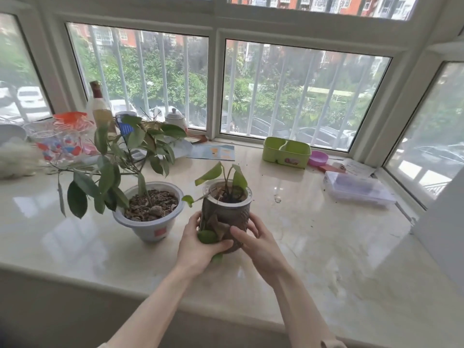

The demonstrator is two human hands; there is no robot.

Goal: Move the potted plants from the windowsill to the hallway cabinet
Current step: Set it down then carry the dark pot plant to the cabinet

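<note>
A small dark textured pot [232, 213] with a few green leaves and some drooping brown ones stands on the marble windowsill [313, 242], near its middle. My left hand [198, 244] wraps its lower left side, thumb across the front over a fallen leaf. My right hand [256, 241] presses against its right side. Just left of it stands a white plastic pot [150, 227] with gravelly soil and a taller leafy plant; no hand touches it.
Behind the plants at the left are a bottle [100, 109], glass jars [60, 141], a teapot [175, 119] and papers. At the back right sit a green divided box [286, 151], a pink lid [318, 158] and a clear plastic case [356, 189]. Barred windows close the far side.
</note>
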